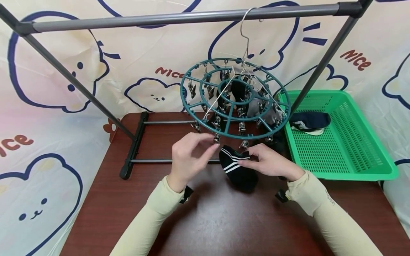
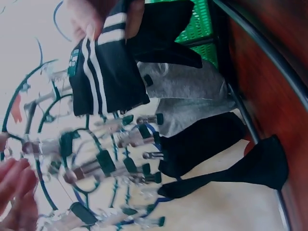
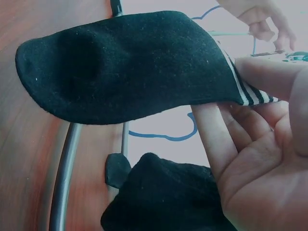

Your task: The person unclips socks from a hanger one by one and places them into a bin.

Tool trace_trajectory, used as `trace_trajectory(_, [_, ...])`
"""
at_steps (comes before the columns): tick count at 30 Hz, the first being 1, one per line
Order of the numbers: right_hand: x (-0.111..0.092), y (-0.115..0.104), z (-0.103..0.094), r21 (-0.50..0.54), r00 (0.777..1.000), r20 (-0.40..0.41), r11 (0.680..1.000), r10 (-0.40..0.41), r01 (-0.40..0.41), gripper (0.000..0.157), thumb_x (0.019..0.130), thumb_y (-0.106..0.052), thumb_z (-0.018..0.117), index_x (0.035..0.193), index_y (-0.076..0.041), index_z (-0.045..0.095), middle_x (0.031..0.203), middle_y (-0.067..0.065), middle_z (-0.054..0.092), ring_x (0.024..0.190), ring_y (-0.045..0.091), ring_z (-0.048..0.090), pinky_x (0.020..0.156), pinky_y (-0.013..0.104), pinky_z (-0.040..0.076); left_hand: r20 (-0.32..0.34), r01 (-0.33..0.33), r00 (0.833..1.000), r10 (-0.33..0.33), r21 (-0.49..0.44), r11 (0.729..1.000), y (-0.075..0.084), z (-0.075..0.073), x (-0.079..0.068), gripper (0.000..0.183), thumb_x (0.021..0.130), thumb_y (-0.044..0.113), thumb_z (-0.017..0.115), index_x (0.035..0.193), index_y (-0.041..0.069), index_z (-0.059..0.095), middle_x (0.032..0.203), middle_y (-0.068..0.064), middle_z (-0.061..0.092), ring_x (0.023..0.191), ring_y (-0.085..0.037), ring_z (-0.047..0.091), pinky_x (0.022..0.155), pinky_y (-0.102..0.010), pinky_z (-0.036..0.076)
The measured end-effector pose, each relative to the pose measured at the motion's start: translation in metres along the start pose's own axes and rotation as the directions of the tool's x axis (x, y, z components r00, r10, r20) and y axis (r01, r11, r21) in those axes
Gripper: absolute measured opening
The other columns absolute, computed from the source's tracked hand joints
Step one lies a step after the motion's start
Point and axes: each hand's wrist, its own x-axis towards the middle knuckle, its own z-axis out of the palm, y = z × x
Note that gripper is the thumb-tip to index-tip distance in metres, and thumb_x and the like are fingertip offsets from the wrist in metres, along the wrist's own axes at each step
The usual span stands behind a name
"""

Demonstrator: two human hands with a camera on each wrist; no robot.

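My right hand (image 1: 272, 160) pinches a black sock (image 3: 125, 67) near its white-striped cuff, thumb on one side and fingers behind. In the head view the sock hangs below the front rim of a round teal clip hanger (image 1: 229, 124). At that rim, the thumb and fingertips of my left hand (image 1: 190, 156) pinch a metal clip (image 1: 216, 138). The left wrist view shows the striped cuff (image 2: 103, 72) beside several blurred clips. Black socks (image 2: 202, 144) and grey socks (image 2: 187, 82) hang from other clips of the hanger.
The hanger hooks over a grey metal rack bar (image 1: 192, 17). A green basket (image 1: 346, 170) stands on the right of the brown table (image 1: 205, 220), with a dark folded cloth item (image 1: 310, 121) inside. A patterned curtain (image 1: 150, 46) hangs behind.
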Motion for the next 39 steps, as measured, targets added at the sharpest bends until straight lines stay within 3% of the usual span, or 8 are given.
trace_trajectory(3, [-0.001, 0.000, -0.001, 0.016, 1.000, 0.005, 1.000, -0.005, 0.005, 0.007, 0.100, -0.022, 0.071, 0.096, -0.021, 0.077, 0.085, -0.012, 0.069, 0.075, 0.007, 0.054, 0.071, 0.026, 0.046, 0.014, -0.186, 0.983, 0.186, 0.022, 0.982, 0.011, 0.008, -0.001, 0.016, 0.092, 0.016, 0.079, 0.102, 0.004, 0.076, 0.093, -0.007, 0.077, 0.079, -0.018, 0.068, 0.071, -0.031, 0.056])
trace_trajectory(6, [-0.001, 0.000, -0.001, 0.024, 1.000, 0.007, 0.999, -0.022, 0.022, 0.008, 0.100, -0.019, 0.071, 0.103, -0.020, 0.079, 0.095, -0.011, 0.074, 0.082, 0.006, 0.060, 0.076, 0.025, 0.049, 0.130, -0.244, 0.961, 0.242, -0.004, 0.970, 0.019, 0.016, -0.002, 0.026, 0.090, 0.014, 0.081, 0.113, 0.003, 0.074, 0.103, -0.006, 0.076, 0.091, -0.017, 0.069, 0.080, -0.028, 0.058])
trace_trajectory(10, [0.000, -0.001, -0.001, 0.017, 0.999, 0.003, 0.999, -0.044, 0.044, 0.012, 0.100, -0.018, 0.071, 0.108, -0.020, 0.079, 0.102, -0.012, 0.075, 0.090, 0.006, 0.063, 0.082, 0.026, 0.052, 0.276, -0.108, 0.955, 0.105, -0.004, 0.994, 0.020, 0.023, -0.001, 0.043, 0.091, 0.016, 0.080, 0.130, 0.003, 0.068, 0.123, -0.008, 0.072, 0.115, -0.019, 0.067, 0.101, -0.030, 0.055])
trace_trajectory(15, [0.001, -0.001, -0.001, 0.008, 0.999, 0.006, 0.999, -0.043, 0.043, 0.008, 0.100, -0.020, 0.070, 0.103, -0.019, 0.078, 0.089, -0.013, 0.071, 0.079, 0.006, 0.058, 0.075, 0.025, 0.049, 0.352, 0.081, 0.933, -0.072, -0.009, 0.997, 0.015, 0.029, 0.003, 0.050, 0.095, 0.022, 0.077, 0.139, 0.006, 0.062, 0.139, -0.007, 0.066, 0.130, -0.020, 0.059, 0.110, -0.037, 0.049])
trace_trajectory(22, [-0.005, 0.001, 0.004, 0.009, 0.999, 0.017, 0.999, -0.033, 0.033, 0.008, 0.100, -0.019, 0.070, 0.096, -0.018, 0.077, 0.069, -0.015, 0.053, 0.065, 0.004, 0.049, 0.064, 0.024, 0.043, 0.512, 0.305, 0.826, -0.236, -0.052, 0.951, 0.012, 0.038, 0.004, 0.049, 0.098, 0.029, 0.074, 0.143, 0.014, 0.062, 0.139, -0.001, 0.066, 0.129, -0.016, 0.058, 0.105, -0.037, 0.051])
trace_trajectory(24, [-0.004, 0.001, 0.005, 0.011, 0.999, 0.016, 0.999, -0.038, 0.038, 0.008, 0.101, -0.021, 0.070, 0.100, -0.019, 0.078, 0.071, -0.016, 0.054, 0.066, 0.004, 0.049, 0.066, 0.024, 0.043, 0.527, 0.328, 0.810, -0.256, -0.046, 0.944, 0.011, 0.039, 0.004, 0.042, 0.099, 0.027, 0.072, 0.138, 0.011, 0.065, 0.133, -0.003, 0.069, 0.123, -0.016, 0.062, 0.100, -0.036, 0.053])
trace_trajectory(31, [0.000, 0.000, 0.007, 0.003, 0.999, 0.013, 0.999, -0.052, 0.052, 0.011, 0.101, -0.021, 0.070, 0.093, -0.017, 0.076, 0.069, -0.015, 0.047, 0.065, 0.003, 0.045, 0.063, 0.023, 0.041, 0.514, 0.340, 0.824, -0.238, -0.114, 0.933, 0.009, 0.040, 0.006, 0.029, 0.100, 0.020, 0.070, 0.126, 0.009, 0.073, 0.120, -0.002, 0.076, 0.108, -0.011, 0.071, 0.092, -0.027, 0.055])
trace_trajectory(39, [0.001, -0.001, 0.005, 0.013, 0.999, 0.021, 0.999, -0.039, 0.039, 0.010, 0.100, -0.020, 0.070, 0.109, -0.018, 0.075, 0.084, -0.011, 0.064, 0.073, 0.006, 0.052, 0.069, 0.024, 0.044, 0.483, 0.335, 0.849, -0.215, -0.177, 0.925, 0.010, 0.045, 0.006, 0.024, 0.097, 0.018, 0.074, 0.119, 0.008, 0.075, 0.111, -0.003, 0.077, 0.095, -0.007, 0.071, 0.084, -0.021, 0.056])
